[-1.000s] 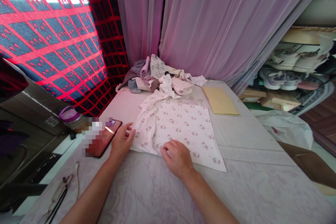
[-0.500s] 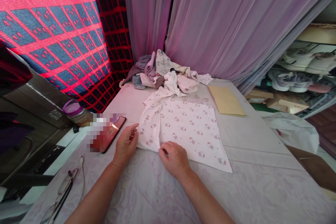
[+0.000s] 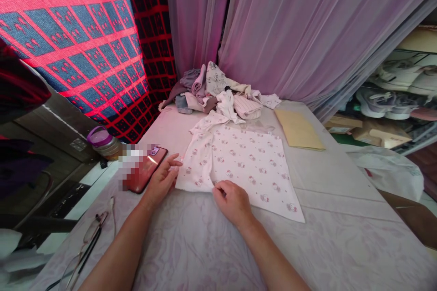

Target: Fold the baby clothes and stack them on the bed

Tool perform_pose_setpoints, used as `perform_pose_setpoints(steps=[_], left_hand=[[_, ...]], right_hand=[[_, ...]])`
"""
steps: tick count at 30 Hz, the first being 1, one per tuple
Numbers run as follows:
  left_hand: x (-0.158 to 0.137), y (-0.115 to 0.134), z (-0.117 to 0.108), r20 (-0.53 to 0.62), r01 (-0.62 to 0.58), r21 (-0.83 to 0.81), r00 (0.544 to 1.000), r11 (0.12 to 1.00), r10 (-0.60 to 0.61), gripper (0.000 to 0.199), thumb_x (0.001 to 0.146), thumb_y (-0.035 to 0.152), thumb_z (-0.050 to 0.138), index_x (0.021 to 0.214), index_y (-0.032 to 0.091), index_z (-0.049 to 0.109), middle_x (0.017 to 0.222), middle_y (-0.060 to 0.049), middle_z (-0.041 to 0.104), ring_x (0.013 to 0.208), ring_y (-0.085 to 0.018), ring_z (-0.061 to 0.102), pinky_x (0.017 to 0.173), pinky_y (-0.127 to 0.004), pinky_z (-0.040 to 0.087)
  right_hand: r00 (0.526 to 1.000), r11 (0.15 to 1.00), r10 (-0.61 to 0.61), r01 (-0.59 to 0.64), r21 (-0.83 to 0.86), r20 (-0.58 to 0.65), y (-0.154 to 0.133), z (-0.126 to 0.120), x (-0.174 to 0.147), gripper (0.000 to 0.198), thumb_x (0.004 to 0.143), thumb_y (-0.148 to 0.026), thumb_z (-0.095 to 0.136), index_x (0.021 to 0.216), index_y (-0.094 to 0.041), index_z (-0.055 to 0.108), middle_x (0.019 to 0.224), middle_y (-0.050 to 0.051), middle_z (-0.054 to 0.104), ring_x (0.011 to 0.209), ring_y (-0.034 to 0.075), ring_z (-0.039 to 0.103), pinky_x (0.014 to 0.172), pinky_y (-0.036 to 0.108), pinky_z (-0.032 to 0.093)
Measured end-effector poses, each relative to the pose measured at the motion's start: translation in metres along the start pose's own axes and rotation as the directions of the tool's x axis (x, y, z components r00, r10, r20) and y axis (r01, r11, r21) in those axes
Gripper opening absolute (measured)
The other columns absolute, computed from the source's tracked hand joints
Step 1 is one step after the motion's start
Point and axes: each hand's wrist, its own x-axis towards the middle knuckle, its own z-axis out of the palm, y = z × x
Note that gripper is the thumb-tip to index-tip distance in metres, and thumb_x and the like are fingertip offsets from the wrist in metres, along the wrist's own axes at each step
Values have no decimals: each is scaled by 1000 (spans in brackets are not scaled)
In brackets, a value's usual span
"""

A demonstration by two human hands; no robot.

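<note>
A white top [image 3: 251,163] with a small pink cartoon-cat print lies spread on the table, its left side folded inward over the body. At the near edge of that fold, my right hand [image 3: 232,201] is closed, thumb and fingers pinching the hem. Beside the folded left edge rests my left hand [image 3: 165,176], its fingers apart and close to the cloth; whether the fingertips touch it I cannot tell. The top's far left end, seemingly a sleeve, reaches toward a heap of clothes [image 3: 218,93].
A red phone [image 3: 145,173] lies left of my left hand, with eyeglasses [image 3: 85,245] and a white cable [image 3: 112,216] nearer me. A yellow envelope [image 3: 299,129] is at the back right. A purple-lidded jar [image 3: 102,142] stands beyond the left edge.
My left hand's fingers have opened and drawn slightly away from the left edge of the top. The right hand keeps its pinch on the hem. The view has shifted slightly.
</note>
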Motion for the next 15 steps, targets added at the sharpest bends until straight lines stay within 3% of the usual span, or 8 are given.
perform_pose_setpoints(steps=[4,8,12,15], left_hand=[[3,3,-13,-21,57,10,998,998,-57,48,80,48,57,119,20,52,96,-3,59,54,-8,56,37,-17,36],[2,5,-24,143,80,186,984,979,-107,21,74,36,57,84,18,61,71,1,59,57,-11,55,47,-20,42],[-3,3,-27,265,-1,275,961,962,-74,25,67,27,55,88,20,67,85,-1,66,71,-14,59,64,-26,48],[-5,5,-26,297,19,285,949,958,-107,28,68,26,55,94,21,66,77,1,63,66,-13,57,60,-24,45]], right_hand=[[998,997,61,-61,-39,0,-1,-3,4,21,83,-22,50,65,-22,61,67,-3,62,59,10,51,57,23,30],[995,997,75,-74,-10,71,-1,-10,8,20,83,-26,52,68,-23,64,67,-3,65,59,11,54,57,23,32],[987,993,113,-116,22,113,-1,-19,32,19,85,-31,50,80,-25,67,77,-3,69,66,12,59,62,23,37],[990,992,115,-110,-70,80,-1,-20,69,21,85,-33,50,94,-26,68,93,0,70,78,15,62,69,26,41]])
